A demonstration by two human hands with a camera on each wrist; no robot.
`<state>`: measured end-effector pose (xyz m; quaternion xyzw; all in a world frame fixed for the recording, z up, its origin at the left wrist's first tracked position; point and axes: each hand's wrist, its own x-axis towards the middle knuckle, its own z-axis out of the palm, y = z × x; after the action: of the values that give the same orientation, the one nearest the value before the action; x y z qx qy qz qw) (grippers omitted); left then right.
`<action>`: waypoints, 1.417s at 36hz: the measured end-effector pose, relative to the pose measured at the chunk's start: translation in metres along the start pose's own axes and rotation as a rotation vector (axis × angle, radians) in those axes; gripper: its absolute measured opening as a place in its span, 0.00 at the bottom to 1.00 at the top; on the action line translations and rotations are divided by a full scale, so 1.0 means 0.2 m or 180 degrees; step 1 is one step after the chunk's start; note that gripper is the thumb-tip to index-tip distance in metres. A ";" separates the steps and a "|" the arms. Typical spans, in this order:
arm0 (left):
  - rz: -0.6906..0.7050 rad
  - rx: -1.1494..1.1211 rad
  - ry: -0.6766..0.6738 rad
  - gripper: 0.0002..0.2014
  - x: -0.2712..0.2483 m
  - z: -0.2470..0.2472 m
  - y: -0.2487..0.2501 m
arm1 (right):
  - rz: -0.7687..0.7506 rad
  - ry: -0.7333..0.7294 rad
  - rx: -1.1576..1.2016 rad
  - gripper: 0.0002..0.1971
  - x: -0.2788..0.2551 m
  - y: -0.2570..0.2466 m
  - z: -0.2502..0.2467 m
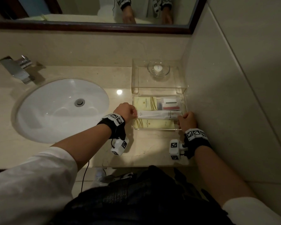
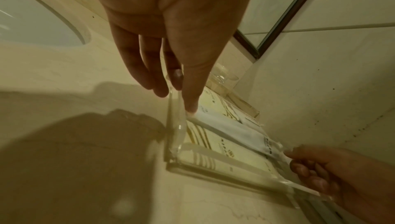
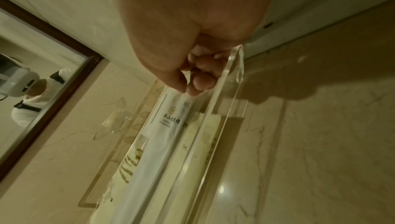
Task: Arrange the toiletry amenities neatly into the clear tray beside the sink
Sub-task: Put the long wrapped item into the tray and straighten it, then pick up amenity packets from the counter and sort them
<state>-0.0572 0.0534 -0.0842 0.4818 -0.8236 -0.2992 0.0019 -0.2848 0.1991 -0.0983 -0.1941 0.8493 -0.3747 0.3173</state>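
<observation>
The clear tray [image 1: 159, 128] sits on the counter right of the sink, close to the side wall. Inside lie two yellow packets [image 1: 145, 103] [image 1: 154, 123], a clear pouch [image 1: 169, 103] with white and red items, and a long white packet [image 1: 159, 114] across the middle. My left hand [image 1: 133, 112] is at the packet's left end. In the left wrist view its thumb tip presses the white packet [image 2: 230, 131] while the straight fingers [image 2: 158, 90] hang outside the tray wall [image 2: 177, 126]. My right hand [image 1: 181, 119] pinches the right end of the white packet [image 3: 162, 134] between thumb and fingertip [image 3: 197, 84].
The white basin [image 1: 60, 109] and chrome faucet [image 1: 18, 69] are to the left. Behind the tray a clear stand [image 1: 135, 75] carries a glass bowl [image 1: 158, 69]. The tiled wall [image 1: 234, 95] is right beside the tray. A framed mirror [image 1: 104, 28] hangs above.
</observation>
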 end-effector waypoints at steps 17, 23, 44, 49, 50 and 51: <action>-0.0373 -0.1322 0.0331 0.10 -0.07 -0.05 -0.09 | -0.0468 0.0474 -0.0204 0.11 -0.02 -0.16 0.08; -0.0554 -0.1590 0.0605 0.13 -0.13 -0.12 -0.19 | -0.0738 0.0203 -0.0111 0.10 -0.07 -0.32 0.22; -0.1297 -0.2084 0.1735 0.09 -0.59 -0.59 -1.16 | -0.1503 -0.1189 -0.0921 0.10 -0.60 -0.96 1.31; -0.1604 -0.2142 0.1937 0.08 -0.76 -0.76 -1.51 | -0.1768 -0.1586 -0.1222 0.10 -0.82 -1.11 1.69; -0.1670 -0.2151 0.1991 0.09 -0.80 -0.79 -1.59 | -0.1841 -0.1670 -0.1277 0.12 -0.86 -1.14 1.76; -0.1733 -0.2153 0.2051 0.09 -0.83 -0.83 -1.66 | -0.1888 -0.1753 -0.1328 0.11 -0.91 -1.16 1.84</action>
<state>0.3427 -0.0138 -0.0652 0.7177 -0.4844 -0.3744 0.3318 0.1193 -0.0363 -0.0400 -0.5811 0.6983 -0.2047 0.3644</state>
